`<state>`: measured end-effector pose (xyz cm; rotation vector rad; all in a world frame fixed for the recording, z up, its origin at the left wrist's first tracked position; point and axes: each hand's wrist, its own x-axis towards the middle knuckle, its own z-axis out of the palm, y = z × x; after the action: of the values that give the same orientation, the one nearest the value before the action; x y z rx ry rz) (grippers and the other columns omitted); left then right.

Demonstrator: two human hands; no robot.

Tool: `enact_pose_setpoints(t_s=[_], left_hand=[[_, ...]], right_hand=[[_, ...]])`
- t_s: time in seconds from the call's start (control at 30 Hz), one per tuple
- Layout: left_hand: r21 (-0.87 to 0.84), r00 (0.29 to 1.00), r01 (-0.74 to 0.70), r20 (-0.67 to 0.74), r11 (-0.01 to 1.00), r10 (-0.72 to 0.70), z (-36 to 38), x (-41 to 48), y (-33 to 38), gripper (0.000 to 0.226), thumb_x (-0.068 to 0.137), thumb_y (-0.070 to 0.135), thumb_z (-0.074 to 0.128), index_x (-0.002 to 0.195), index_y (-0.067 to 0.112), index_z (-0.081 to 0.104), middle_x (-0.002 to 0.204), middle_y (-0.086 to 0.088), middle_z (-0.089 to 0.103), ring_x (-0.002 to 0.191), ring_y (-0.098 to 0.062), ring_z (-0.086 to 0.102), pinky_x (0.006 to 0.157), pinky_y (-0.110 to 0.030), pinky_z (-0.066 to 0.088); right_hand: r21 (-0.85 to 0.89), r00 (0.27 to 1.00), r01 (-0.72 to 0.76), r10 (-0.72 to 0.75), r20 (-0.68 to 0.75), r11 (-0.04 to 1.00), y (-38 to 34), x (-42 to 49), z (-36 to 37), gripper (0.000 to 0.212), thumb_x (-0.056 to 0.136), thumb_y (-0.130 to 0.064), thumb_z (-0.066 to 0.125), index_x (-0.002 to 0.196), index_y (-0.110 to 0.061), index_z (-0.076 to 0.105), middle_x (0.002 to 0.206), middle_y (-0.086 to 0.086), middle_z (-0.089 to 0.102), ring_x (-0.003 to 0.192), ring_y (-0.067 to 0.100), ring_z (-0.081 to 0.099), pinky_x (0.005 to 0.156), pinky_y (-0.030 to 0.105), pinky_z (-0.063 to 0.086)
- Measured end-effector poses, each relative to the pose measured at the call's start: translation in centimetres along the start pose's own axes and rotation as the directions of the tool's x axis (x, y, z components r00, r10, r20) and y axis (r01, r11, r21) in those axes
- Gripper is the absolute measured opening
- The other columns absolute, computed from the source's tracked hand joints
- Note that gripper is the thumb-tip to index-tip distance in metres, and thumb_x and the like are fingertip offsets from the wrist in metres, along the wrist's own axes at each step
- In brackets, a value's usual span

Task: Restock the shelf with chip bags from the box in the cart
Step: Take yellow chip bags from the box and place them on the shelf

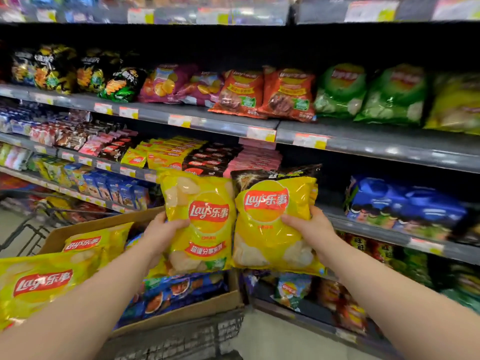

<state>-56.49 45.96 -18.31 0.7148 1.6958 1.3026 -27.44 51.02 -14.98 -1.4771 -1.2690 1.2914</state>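
Note:
My left hand (162,231) grips a yellow Lay's chip bag (202,222) by its left edge. My right hand (309,227) grips a second yellow Lay's bag (270,222) by its right edge; a dark bag top shows behind it. Both bags are held upright, side by side, above the cardboard box (181,311) and in front of the shelves. The box sits in the wire cart (187,339) at lower left and holds more yellow bags (93,242) and blue bags (179,289). The shelf bay (335,188) behind the right bag looks dark and bare.
Shelves run across the view: black, purple, red and green chip bags (340,92) on the upper shelf, blue bags (400,201) on the right of the middle shelf, boxed snacks at left. Another yellow bag (39,284) lies over my left forearm side. Floor shows beside the cart.

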Motion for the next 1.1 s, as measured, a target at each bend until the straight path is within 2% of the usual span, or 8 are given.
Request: enact_pose_setpoints(t_s=[0.23,0.37,0.53,0.63,0.7,0.83,1.0,1.1], left_hand=[[-0.028,0.979,-0.048,0.196,0.998,0.052,13.7,-6.7,2.0,0.053,0.086,0.021,0.068,0.134,0.012,0.048,0.122,-0.013,0.063,0.103,-0.033,0.063,0.089,-0.046,0.051],[-0.051,0.958,-0.086,0.272,0.995,0.097,20.6,-10.3,2.5,0.051,0.087,0.02,0.067,0.134,0.014,0.048,0.119,-0.013,0.064,0.096,-0.03,0.063,0.082,-0.041,0.05],[-0.067,0.919,-0.14,0.363,0.988,0.155,28.4,-14.1,3.5,0.054,0.085,0.023,0.069,0.134,0.011,0.048,0.121,-0.015,0.063,0.097,-0.032,0.064,0.079,-0.041,0.052],[-0.092,0.89,-0.172,0.412,0.981,0.195,32.5,-15.8,4.6,0.051,0.086,0.021,0.068,0.131,0.01,0.049,0.113,-0.013,0.064,0.086,-0.027,0.064,0.067,-0.034,0.05],[-0.101,0.872,-0.182,0.443,0.978,0.208,35.0,-16.6,5.5,0.047,0.086,0.022,0.068,0.128,0.012,0.051,0.109,-0.011,0.064,0.084,-0.025,0.064,0.069,-0.035,0.051],[-0.117,0.84,-0.216,0.484,0.969,0.246,39.6,-17.0,7.6,0.042,0.086,0.024,0.068,0.123,0.014,0.051,0.095,-0.005,0.066,0.079,-0.021,0.064,0.063,-0.034,0.05],[-0.158,0.79,-0.244,0.539,0.957,0.291,45.1,-15.5,11.5,0.036,0.088,0.025,0.066,0.119,0.015,0.053,0.09,-0.003,0.067,0.079,-0.023,0.066,0.061,-0.035,0.051],[-0.173,0.777,-0.23,0.56,0.958,0.288,48.7,-13.5,13.9,0.036,0.087,0.027,0.066,0.118,0.015,0.052,0.09,-0.006,0.067,0.08,-0.025,0.066,0.064,-0.037,0.051]], right_hand=[[0.001,0.985,0.031,-0.031,-0.167,1.0,0.8,-4.3,-15.3,0.055,0.077,-0.021,0.077,0.125,-0.011,0.052,0.116,0.01,0.065,0.1,0.029,0.064,0.088,0.044,0.053],[0.029,0.966,0.051,-0.041,-0.255,0.998,1.5,-7.2,-23.3,0.044,0.078,-0.018,0.075,0.116,-0.014,0.053,0.11,0.009,0.064,0.094,0.028,0.063,0.081,0.041,0.053],[0.073,0.937,0.066,-0.037,-0.347,0.995,2.0,-9.8,-31.6,0.056,0.076,-0.02,0.077,0.124,-0.012,0.05,0.113,0.009,0.065,0.094,0.027,0.065,0.082,0.044,0.055],[0.066,0.911,0.086,-0.052,-0.41,0.994,1.9,-10.7,-35.5,0.068,0.074,-0.025,0.079,0.132,-0.011,0.046,0.119,0.01,0.064,0.102,0.031,0.065,0.09,0.049,0.053],[0.078,0.895,0.102,-0.057,-0.443,0.992,2.1,-10.9,-37.9,0.069,0.074,-0.026,0.079,0.132,-0.011,0.046,0.119,0.008,0.063,0.101,0.029,0.064,0.09,0.048,0.053],[0.112,0.857,0.151,-0.074,-0.509,0.982,2.1,-10.4,-41.9,0.052,0.077,-0.022,0.076,0.121,-0.015,0.048,0.108,0.007,0.062,0.093,0.027,0.063,0.083,0.041,0.053],[0.142,0.814,0.198,-0.082,-0.575,0.97,1.0,-7.9,-46.6,0.059,0.075,-0.026,0.077,0.126,-0.012,0.051,0.113,0.011,0.066,0.091,0.027,0.067,0.081,0.042,0.055],[0.152,0.8,0.222,-0.091,-0.593,0.963,0.3,-5.7,-49.2,0.056,0.077,-0.027,0.076,0.125,-0.012,0.052,0.113,0.011,0.066,0.09,0.026,0.066,0.074,0.035,0.054]])
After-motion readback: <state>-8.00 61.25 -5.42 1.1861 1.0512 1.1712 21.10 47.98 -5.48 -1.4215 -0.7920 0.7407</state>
